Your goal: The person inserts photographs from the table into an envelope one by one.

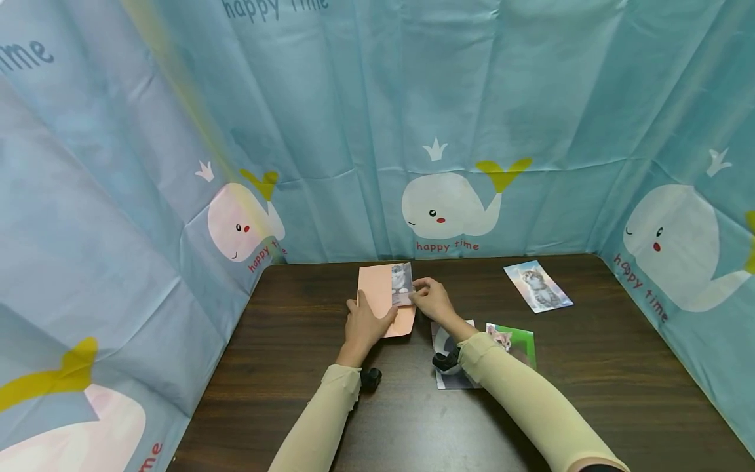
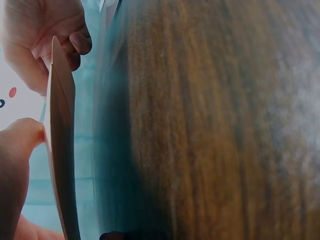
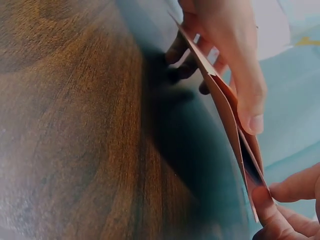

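A peach paper envelope (image 1: 373,283) is held up just above the table near its back edge, with its opening on the right. My left hand (image 1: 362,330) grips it from the lower left, the thumb on its front and fingers behind, as the right wrist view shows. A grey kitten picture card (image 1: 401,280) sits partly inside the opening, its right part showing. With thumb and fingers, my right hand (image 1: 433,300) pinches the card's right edge at the envelope's mouth. From the right wrist view, the envelope (image 3: 227,112) stands edge-on, its two sides spread slightly apart.
To the right on the dark wooden table (image 1: 601,367) lies a kitten card with a pale blue background (image 1: 538,286). A green-backed kitten card (image 1: 523,342) and a grey card (image 1: 453,381) lie partly under my right forearm. A blue whale-print curtain (image 1: 377,131) surrounds the table.
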